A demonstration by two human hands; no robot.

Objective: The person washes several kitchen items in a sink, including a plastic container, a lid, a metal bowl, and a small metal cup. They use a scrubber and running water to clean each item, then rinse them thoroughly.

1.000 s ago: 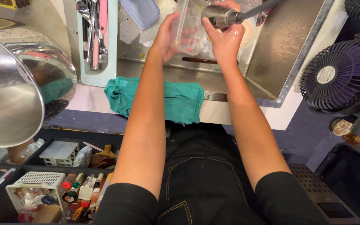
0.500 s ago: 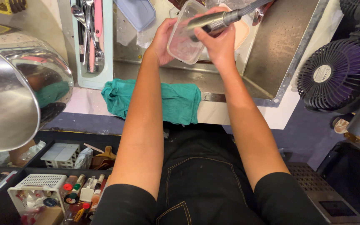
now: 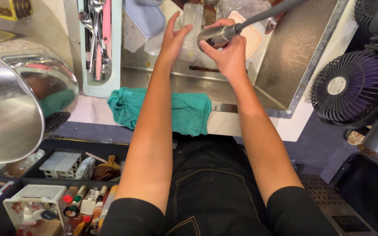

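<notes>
Spray head [image 3: 213, 36] gripped by right hand [image 3: 227, 54]; left hand [image 3: 173, 40] holds clear container [image 3: 192, 26], fingers spread.

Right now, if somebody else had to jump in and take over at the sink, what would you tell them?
Left hand: fingers spread against a clear plastic container, held upright over the sink.
Right hand: grip closed on the metal spray head of the pull-out hose, aimed at the container.
Nearby: teal cloth on the counter edge, cutlery tray to the left.
Done: container is at the sprayer.
Left: cannot tell how clean it is; rinse, then set it down.
</notes>
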